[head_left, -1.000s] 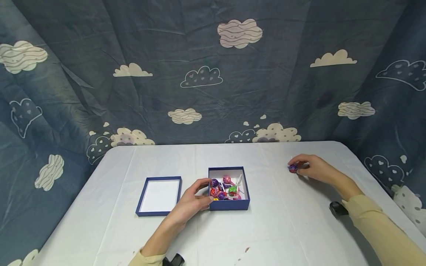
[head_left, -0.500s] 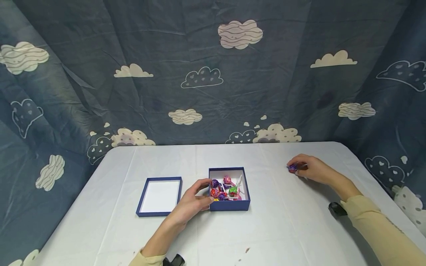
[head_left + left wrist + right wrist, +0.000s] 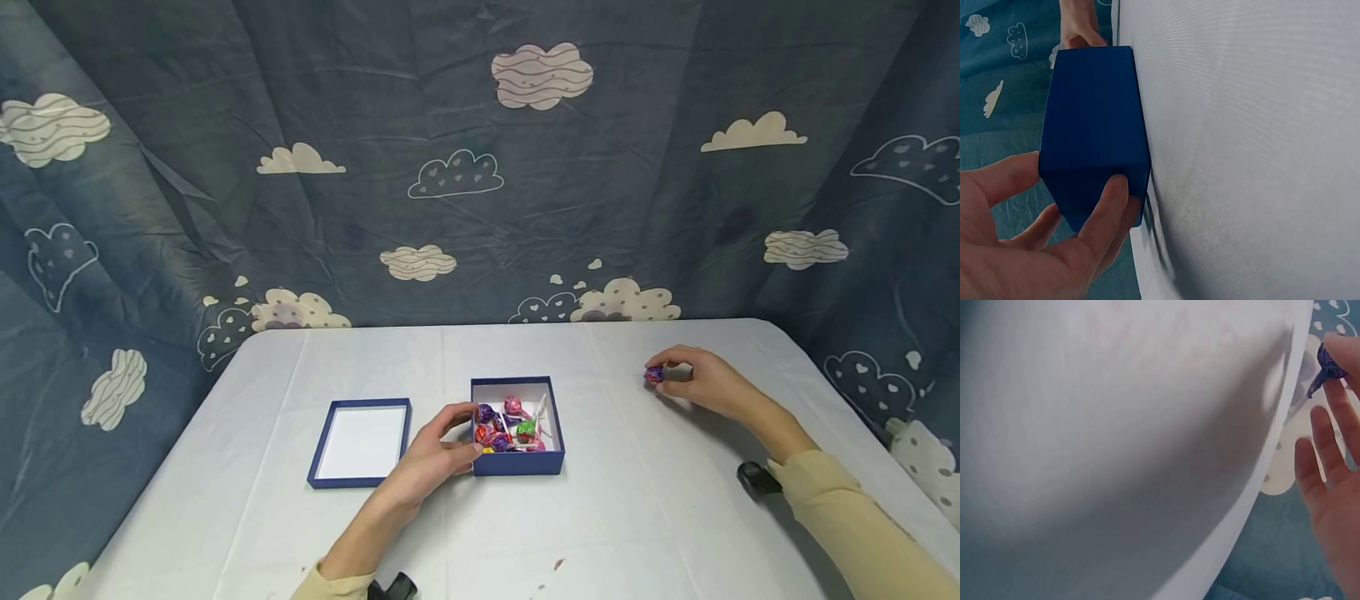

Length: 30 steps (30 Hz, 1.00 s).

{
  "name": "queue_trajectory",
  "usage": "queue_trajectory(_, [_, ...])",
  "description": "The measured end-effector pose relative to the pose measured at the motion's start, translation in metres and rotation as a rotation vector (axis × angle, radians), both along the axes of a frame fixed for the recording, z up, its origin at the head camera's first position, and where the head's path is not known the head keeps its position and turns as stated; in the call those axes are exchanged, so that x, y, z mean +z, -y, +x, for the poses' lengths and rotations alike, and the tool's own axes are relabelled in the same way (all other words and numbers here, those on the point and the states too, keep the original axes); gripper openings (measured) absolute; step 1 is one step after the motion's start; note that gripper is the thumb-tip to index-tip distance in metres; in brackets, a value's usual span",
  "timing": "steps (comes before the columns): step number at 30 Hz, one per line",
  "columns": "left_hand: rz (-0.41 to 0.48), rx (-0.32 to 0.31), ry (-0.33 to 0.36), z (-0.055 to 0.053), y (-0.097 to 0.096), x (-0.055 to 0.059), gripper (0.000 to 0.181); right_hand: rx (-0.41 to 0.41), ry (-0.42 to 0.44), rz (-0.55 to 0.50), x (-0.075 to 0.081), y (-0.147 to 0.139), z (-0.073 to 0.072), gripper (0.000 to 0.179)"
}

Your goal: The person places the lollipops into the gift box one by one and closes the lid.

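My left hand [image 3: 435, 458] grips the left side of a blue box [image 3: 517, 464]. In the left wrist view, the thumb and fingers of that hand [image 3: 1054, 244] span a corner of the box [image 3: 1094, 112]. Several wrapped lollipops [image 3: 527, 430] in purple, pink, red and green lie inside, some with white sticks sticking up. Over at the right, my right hand [image 3: 708, 383] pinches a purple-wrapped lollipop [image 3: 654, 374] between thumb and fingertips. The right wrist view shows the lollipop's dark purple wrapper [image 3: 1330, 365], while the other fingers [image 3: 1329, 447] are spread.
A shallow blue lid [image 3: 358, 481] with a white inside lies left of the box, close to my left forearm. Everything rests on a white-covered table [image 3: 600, 517]. A dark cloth with clouds [image 3: 600, 192] hangs behind the table.
My right hand has shifted slightly left and up in the head view, carrying the lollipop. My left hand and the box have stayed in place.
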<state>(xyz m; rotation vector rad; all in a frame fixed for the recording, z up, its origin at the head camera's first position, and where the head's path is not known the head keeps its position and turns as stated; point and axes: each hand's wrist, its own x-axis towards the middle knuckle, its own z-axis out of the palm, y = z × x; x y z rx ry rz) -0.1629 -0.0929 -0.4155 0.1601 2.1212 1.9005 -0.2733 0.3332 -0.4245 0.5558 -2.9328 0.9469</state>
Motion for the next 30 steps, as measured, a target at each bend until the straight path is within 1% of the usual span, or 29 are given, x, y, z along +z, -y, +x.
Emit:
queue_trajectory(7, [-0.002,0.002,-0.005,0.0,0.0,0.0,0.06,-0.025,0.005,-0.024,0.008,0.008,0.006,0.036])
queue_trajectory(16, [0.002,0.002,-0.005,0.0,0.0,-0.001,0.059,-0.041,-0.021,-0.057,0.008,0.024,0.012,0.029])
queue_trajectory(20, [0.003,0.003,-0.005,0.0,0.0,0.0,0.06,-0.027,-0.032,-0.089,0.009,0.031,0.016,0.028])
queue_trajectory(26, [0.006,0.005,-0.005,0.0,0.0,0.0,0.06,0.023,-0.059,-0.134,0.009,0.041,0.021,0.026])
queue_trajectory(30, [0.008,0.003,-0.005,0.0,0.0,-0.001,0.06,0.05,-0.054,-0.155,0.011,0.047,0.025,0.026])
